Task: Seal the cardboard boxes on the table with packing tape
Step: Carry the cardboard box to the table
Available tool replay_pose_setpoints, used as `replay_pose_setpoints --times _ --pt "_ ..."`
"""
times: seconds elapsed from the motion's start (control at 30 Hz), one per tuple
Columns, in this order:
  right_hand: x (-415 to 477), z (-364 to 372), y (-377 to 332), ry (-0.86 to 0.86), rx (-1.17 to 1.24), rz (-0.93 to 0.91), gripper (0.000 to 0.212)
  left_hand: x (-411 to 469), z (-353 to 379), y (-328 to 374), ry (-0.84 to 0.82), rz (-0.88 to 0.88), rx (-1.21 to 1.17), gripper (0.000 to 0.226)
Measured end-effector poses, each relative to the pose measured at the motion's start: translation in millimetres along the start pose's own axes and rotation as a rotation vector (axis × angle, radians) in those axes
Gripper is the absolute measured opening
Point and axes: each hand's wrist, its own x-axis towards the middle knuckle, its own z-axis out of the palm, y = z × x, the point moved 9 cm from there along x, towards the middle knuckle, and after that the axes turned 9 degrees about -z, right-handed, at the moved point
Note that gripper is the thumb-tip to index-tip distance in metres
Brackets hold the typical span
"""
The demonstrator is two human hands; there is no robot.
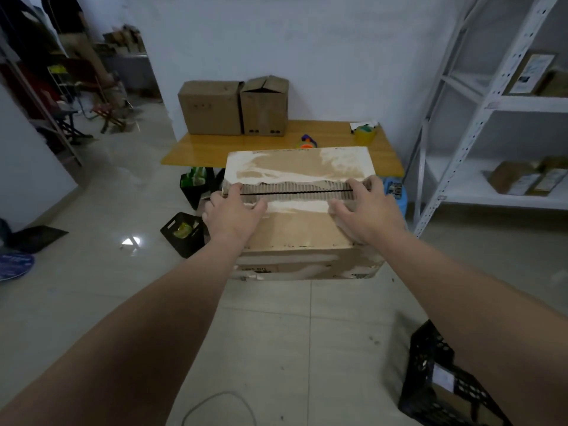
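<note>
A worn cardboard box (299,229) with torn, peeling top flaps is held up in front of me, over the floor and short of the table. My left hand (232,215) grips its left side at the flap seam, and my right hand (367,209) grips its right side. The flaps are closed with a narrow dark gap between them. Two more cardboard boxes stand at the back of the wooden table (215,152): a closed one (210,107) and one (266,106) with raised flaps. A roll of tape (365,134) lies at the table's far right. A tape dispenser (307,142) peeks over the held box.
White metal shelving (479,103) with parcels stands on the right. Black crates sit on the floor at lower right (442,392) and beside the table's left leg (184,233). A blue stool (396,192) is behind the box. A person stands far back left (73,32).
</note>
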Motion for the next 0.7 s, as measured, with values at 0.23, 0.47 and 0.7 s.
replay_pose_setpoints --times 0.23,0.47,0.7 --pt "91 27 29 -0.011 0.004 0.040 0.065 88 41 45 0.001 0.021 0.046 0.067" --pt "180 57 54 -0.011 0.011 0.104 0.068 179 83 84 -0.029 0.054 0.088 0.067" --pt "252 68 99 -0.012 0.016 0.176 0.069 246 127 145 -0.062 0.111 0.105 0.067"
